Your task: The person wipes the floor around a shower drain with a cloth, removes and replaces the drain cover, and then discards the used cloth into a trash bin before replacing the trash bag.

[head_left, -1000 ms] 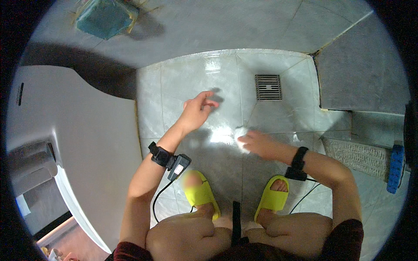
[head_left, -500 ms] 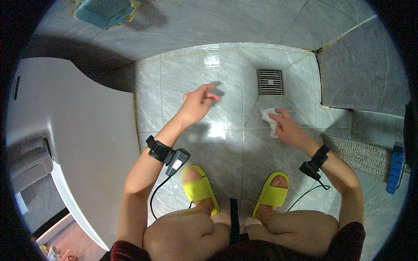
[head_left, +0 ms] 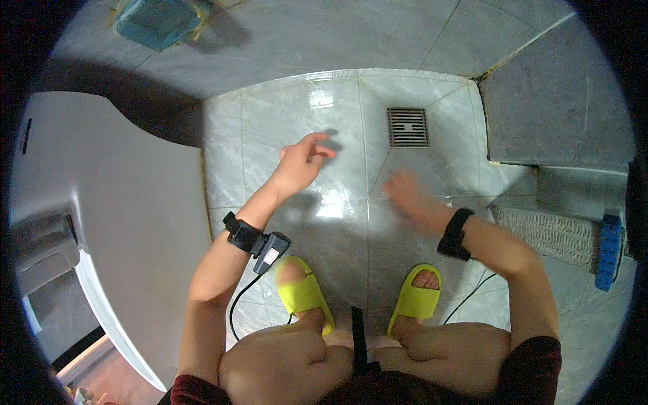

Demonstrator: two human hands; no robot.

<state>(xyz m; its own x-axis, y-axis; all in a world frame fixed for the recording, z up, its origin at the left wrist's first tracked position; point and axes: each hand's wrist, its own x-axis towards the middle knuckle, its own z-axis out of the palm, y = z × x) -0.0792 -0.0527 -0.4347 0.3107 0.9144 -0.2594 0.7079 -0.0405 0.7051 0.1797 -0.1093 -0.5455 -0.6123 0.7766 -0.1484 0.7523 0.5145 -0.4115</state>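
Above the tiled floor hovers my left hand [head_left: 300, 166], its fingers loosely bent and apart with nothing between them. My right hand [head_left: 409, 194] is smeared by motion, low over the tiles on the near side of a square metal floor drain [head_left: 408, 128]. Its fingers are too blurred to read. The crumpled white tissue or cloth seen there earlier does not show now; whether it is inside or under the right hand, I cannot tell. Both wrists wear black straps, the left one carrying a small cabled device [head_left: 272, 252].
Yellow-green slippers [head_left: 302, 290] are on my feet. A large pale grey smooth-sided fixture [head_left: 135, 202] stands at left. Toward the right are a ridged whitish mat [head_left: 550, 233] and a blue power-strip-like object [head_left: 609, 253]. A blue-green box [head_left: 158, 23] sits at the far wall.
My right hand has swung left and turned, blurring, and the white tissue or cloth has gone from sight. The left hand keeps nearly the same pose. The whole view has shifted slightly.
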